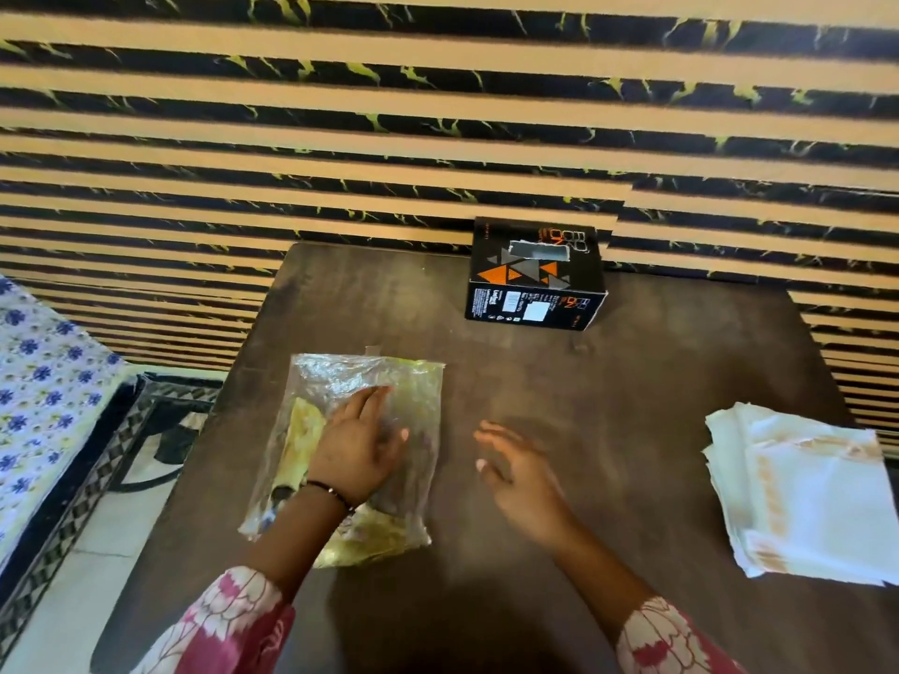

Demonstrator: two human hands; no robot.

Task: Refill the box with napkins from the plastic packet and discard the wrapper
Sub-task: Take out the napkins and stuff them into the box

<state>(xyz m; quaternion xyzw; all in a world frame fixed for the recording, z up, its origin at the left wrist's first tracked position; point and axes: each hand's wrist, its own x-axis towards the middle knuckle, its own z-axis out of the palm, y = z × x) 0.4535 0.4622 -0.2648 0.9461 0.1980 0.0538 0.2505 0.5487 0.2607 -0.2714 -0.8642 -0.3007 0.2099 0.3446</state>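
Napkins point(802, 493) sat stacked at the table's point(584, 381) near right; the black box point(535, 277) stood far. Your left hand point(357, 445) pressed flat on the plastic packet point(413, 381), grip unclosed; your right hand point(515, 471) hovered open, empty. You'd best have flattened, then crumpled it.

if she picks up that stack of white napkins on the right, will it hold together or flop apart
The napkins will probably flop: they look like thin soft sheets. Their edges are already fanned and uneven, so the stack may slide apart unless held from both sides. It likely weighs little and should not roll or tip, since it lies flat on the table.
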